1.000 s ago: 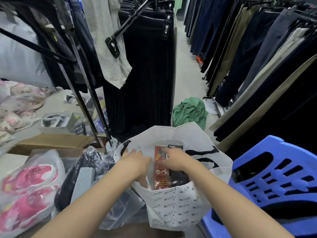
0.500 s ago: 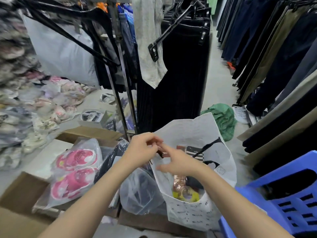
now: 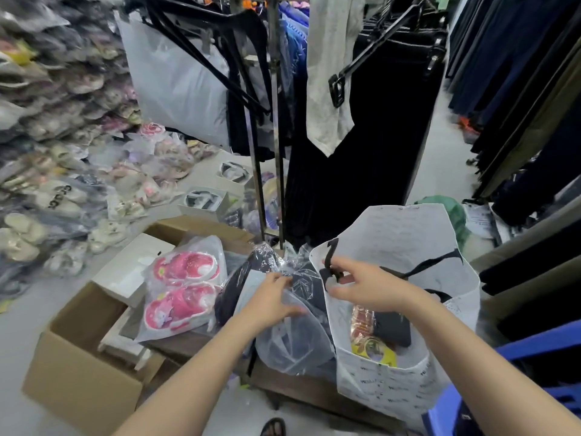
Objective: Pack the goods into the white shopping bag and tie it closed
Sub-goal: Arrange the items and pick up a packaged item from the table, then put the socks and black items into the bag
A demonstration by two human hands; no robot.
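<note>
The white shopping bag [image 3: 408, 385] with small black print stands open at the lower right. Inside lie a red-and-yellow packet [image 3: 366, 332] and a dark flat item [image 3: 393, 328]. My right hand [image 3: 361, 286] pinches the bag's black handle strap [image 3: 330, 262] at its near left rim. My left hand [image 3: 272, 297] rests with spread fingers on a clear plastic bag holding dark goods [image 3: 292, 338], just left of the white bag.
Pink shoes in clear plastic [image 3: 182, 287] lie on open cardboard boxes [image 3: 81, 366] at the left. A metal clothes rack [image 3: 276, 152] with hanging dark garments stands behind. A blue plastic chair [image 3: 540, 344] is at the right. Bagged shoes pile up at far left.
Both hands came out of the white bag. The right hand took hold of the black strap; the left moved left onto the clear plastic bag. The view turned left.
</note>
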